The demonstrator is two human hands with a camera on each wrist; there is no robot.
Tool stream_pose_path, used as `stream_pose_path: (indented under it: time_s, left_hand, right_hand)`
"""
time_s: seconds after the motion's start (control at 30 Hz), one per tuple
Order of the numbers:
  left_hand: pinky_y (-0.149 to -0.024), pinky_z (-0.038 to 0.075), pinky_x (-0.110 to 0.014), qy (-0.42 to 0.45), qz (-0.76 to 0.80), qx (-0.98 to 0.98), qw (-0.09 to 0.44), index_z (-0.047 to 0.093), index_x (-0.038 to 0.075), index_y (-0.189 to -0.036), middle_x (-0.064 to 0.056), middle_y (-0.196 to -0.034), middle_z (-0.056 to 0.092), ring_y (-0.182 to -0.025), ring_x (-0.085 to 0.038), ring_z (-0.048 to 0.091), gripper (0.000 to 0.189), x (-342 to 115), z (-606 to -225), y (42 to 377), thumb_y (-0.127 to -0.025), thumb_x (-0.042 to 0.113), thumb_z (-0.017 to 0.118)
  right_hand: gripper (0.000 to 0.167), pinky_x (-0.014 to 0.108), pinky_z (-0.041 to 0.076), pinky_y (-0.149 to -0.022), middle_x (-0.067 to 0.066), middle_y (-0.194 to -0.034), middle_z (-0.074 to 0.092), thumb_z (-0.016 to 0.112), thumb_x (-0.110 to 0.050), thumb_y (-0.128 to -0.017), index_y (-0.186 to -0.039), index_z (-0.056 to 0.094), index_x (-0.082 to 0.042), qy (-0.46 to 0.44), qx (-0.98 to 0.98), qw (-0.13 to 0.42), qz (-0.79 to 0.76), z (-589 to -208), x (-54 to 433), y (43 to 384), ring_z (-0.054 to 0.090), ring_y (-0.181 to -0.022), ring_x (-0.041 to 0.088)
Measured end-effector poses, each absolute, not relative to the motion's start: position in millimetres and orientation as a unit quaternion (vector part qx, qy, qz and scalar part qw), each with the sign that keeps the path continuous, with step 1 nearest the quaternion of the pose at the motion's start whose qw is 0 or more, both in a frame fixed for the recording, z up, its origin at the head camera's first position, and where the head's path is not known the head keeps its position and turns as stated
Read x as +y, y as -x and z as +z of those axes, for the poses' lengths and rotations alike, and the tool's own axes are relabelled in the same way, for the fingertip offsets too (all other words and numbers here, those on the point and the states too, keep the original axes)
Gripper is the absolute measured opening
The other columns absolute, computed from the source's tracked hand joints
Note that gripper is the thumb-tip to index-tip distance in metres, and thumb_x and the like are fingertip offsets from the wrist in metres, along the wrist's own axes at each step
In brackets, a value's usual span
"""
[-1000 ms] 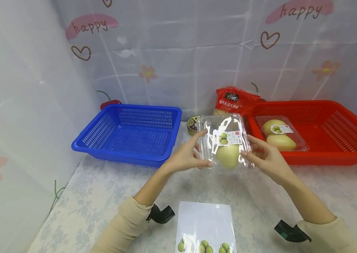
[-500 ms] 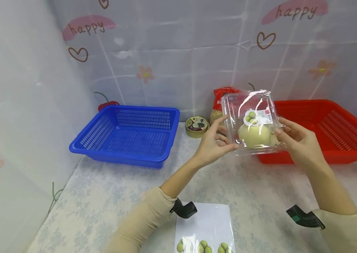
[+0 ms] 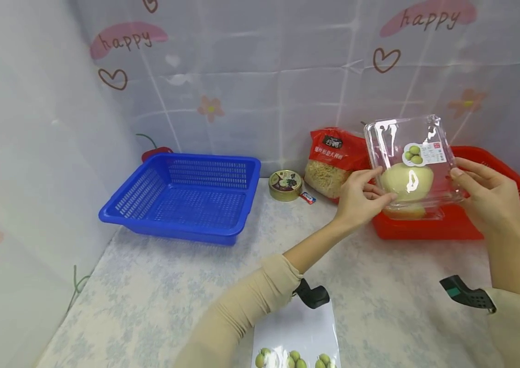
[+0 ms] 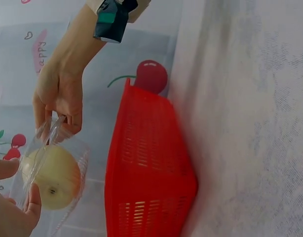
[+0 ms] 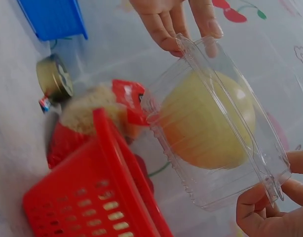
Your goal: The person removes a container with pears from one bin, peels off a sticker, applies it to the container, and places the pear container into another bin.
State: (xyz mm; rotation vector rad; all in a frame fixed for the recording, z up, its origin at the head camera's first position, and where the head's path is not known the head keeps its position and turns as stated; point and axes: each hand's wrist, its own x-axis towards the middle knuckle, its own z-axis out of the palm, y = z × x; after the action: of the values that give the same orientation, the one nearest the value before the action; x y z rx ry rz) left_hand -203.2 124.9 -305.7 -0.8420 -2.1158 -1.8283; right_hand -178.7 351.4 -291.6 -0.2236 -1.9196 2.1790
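Observation:
A clear plastic clamshell box [image 3: 441,179] is held up in the air over the left part of the red basket [image 3: 430,230]. Inside it sits a round pale yellow fruit [image 5: 206,121], and its lid bears a label [image 3: 425,153] picturing green fruit. My left hand [image 3: 360,199] pinches the box's left edge between thumb and fingers. On the opposite edge, my right hand [image 3: 494,197] grips with thumb and fingers. Behind and below the held box, a second boxed fruit [image 3: 404,212] shows partly in the basket. The rest of that one is hidden.
Left on the table stands a blue basket [image 3: 177,232]. Between the baskets are a round tin [image 3: 285,185], a small red-and-blue packet [image 3: 308,197] and a red pasta bag [image 3: 333,163]. A white sheet with printed fruit [image 3: 294,337] lies in front, partly under my left sleeve.
Both hands have carried the clamshell box rightward and up, from in front of the pasta bag to over the red basket. The tin, small packet and bag have come into fuller view.

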Motion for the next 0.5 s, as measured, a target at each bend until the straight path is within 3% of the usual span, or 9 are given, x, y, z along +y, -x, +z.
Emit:
stream_pose_path:
  time_s: [0.2, 0.4, 0.5]
  left_hand:
    - [-0.062, 0.049, -0.007, 0.273, -0.62, -0.726, 0.121, 0.06, -0.002, -0.123, -0.014, -0.109, 0.059, -0.071, -0.008, 0.068, 0.049, 147, -308, 211, -0.077, 0.003, 0.076]
    - [-0.06, 0.044, -0.003, 0.264, -0.579, -0.758, 0.144, 0.065, 0.004, -0.116, -0.006, -0.091, 0.069, -0.065, 0.005, 0.062, 0.041, 167, -308, 219, -0.078, 0.011, 0.077]
    - [-0.058, 0.041, -0.002, 0.249, -0.546, -0.785, 0.153, 0.066, 0.008, -0.114, -0.001, -0.09, 0.071, -0.064, 0.008, 0.06, 0.039, 176, -306, 222, -0.078, 0.018, 0.077]
  right_hand:
    - [0.062, 0.013, 0.052, -0.06, -0.009, -0.112, 0.051, 0.074, -0.038, -0.073, -0.131, 0.057, -0.026, 0.11, -0.647, 0.136, 0.742, -289, 365, 186, 0.046, -0.095, 0.007]
    - [0.053, 0.013, 0.051, -0.056, -0.009, -0.106, 0.054, 0.076, -0.037, -0.071, -0.122, 0.064, -0.026, 0.125, -0.641, 0.152, 0.742, -288, 382, 195, 0.047, -0.091, 0.007]
    - [0.053, 0.012, 0.05, -0.053, -0.013, -0.102, 0.056, 0.076, -0.04, -0.069, -0.12, 0.065, -0.029, 0.145, -0.653, 0.153, 0.727, -287, 392, 202, 0.048, -0.09, 0.006]
